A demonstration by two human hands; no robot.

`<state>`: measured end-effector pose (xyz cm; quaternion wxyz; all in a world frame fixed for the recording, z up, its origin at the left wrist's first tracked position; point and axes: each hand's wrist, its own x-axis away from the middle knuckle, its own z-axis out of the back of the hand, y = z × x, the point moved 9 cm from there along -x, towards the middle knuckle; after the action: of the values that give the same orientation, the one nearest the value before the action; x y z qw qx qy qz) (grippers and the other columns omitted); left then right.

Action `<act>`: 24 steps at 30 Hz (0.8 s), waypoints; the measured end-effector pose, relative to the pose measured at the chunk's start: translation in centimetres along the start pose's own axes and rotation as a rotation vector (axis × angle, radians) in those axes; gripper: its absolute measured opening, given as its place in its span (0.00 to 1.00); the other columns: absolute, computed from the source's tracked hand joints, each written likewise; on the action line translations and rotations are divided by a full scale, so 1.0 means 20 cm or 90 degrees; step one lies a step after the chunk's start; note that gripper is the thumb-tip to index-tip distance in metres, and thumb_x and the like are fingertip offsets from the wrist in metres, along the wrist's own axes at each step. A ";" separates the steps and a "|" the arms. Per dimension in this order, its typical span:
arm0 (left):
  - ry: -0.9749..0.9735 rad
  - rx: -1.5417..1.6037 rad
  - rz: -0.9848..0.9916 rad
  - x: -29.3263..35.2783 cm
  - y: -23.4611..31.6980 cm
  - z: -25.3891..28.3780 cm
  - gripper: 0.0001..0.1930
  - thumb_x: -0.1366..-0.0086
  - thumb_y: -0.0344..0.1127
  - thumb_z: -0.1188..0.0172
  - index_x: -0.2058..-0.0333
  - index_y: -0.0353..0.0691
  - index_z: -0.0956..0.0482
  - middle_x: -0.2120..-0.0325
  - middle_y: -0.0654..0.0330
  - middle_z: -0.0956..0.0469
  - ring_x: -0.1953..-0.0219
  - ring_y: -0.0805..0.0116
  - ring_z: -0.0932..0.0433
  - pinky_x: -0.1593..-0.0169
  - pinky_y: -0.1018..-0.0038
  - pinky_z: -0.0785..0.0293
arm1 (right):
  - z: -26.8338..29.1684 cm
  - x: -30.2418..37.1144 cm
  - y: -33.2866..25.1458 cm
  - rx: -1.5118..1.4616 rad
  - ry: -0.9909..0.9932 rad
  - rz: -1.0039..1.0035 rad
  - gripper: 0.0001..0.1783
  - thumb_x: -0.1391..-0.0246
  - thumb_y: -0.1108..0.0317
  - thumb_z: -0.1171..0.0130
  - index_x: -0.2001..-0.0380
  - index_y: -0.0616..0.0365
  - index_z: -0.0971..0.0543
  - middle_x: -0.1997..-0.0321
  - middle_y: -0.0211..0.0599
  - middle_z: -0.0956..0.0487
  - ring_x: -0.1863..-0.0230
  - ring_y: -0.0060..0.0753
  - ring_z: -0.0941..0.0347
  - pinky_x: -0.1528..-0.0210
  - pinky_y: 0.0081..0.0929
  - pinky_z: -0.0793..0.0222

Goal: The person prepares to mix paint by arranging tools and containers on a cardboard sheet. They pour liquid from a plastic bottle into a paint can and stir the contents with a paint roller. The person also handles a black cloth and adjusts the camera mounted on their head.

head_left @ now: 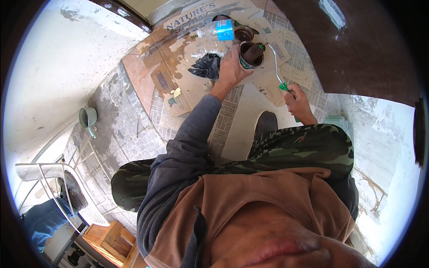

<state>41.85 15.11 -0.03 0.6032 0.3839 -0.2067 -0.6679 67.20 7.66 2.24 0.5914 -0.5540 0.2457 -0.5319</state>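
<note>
A small paint can (245, 64) with dark brown paint on its inside stands on the cardboard, and my left hand (230, 68) is wrapped round its left side. Its fingers are partly hidden by the can. In my right hand (298, 102) is the green handle of a small paint roller (254, 53). The roller's bent metal rod arches over the can's right rim, and its brown-coated sleeve is tilted inside the can's mouth. Just left of my left hand lies a crumpled black plastic bag (206, 66). A clear plastic bottle (224, 30) with a blue label lies beyond it.
Paint-stained cardboard (178, 49) covers the tiled floor. Behind the can sits another brown-stained container (244, 34). A dark brown panel (366, 53) rises at the right, a white wall (58, 58) at the left. A grey-green pot (88, 117) and a wooden crate (107, 239) are further left.
</note>
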 end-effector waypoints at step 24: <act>0.029 0.009 -0.017 0.01 0.01 0.02 0.55 0.64 0.40 0.17 0.37 0.33 0.39 0.47 0.41 0.25 0.45 0.41 0.26 0.41 0.56 0.28 | 0.03 -0.07 -0.07 0.160 0.025 0.052 0.09 0.36 0.68 0.45 0.55 0.59 0.27 0.74 0.36 0.25 0.73 0.26 0.33 0.68 0.30 0.36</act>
<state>41.66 14.82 0.29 0.5962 0.4056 -0.1928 -0.6655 66.82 9.44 3.17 0.6724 -0.4544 0.2115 -0.5447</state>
